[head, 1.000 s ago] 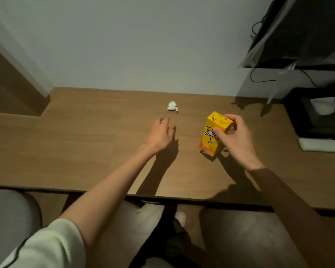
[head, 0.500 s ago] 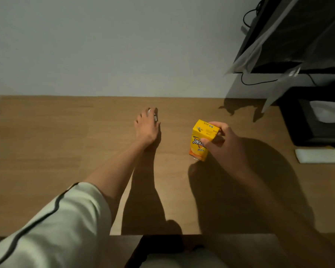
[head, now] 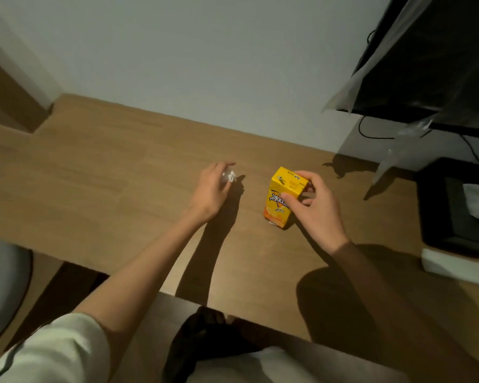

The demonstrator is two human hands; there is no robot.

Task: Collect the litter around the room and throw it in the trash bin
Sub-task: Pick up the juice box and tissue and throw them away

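Observation:
A small crumpled white paper scrap (head: 229, 176) is pinched in the fingers of my left hand (head: 211, 189), just above the wooden desk (head: 108, 189). To its right a yellow drink carton (head: 284, 199) stands on the desk, slightly tilted. My right hand (head: 314, 207) grips the carton's top and near side with curled fingers and thumb. No trash bin shows in this view.
A dark monitor (head: 432, 56) with loose plastic film hangs at the upper right, cables trailing below it. A black tray (head: 454, 211) holding white tissue and a flat white object (head: 454, 265) sit at the desk's right. A grey chair seat (head: 3, 286) is at the lower left.
My left hand reached forward to the white scrap, closed on it and now holds it. My right hand has kept its grip on the yellow carton.

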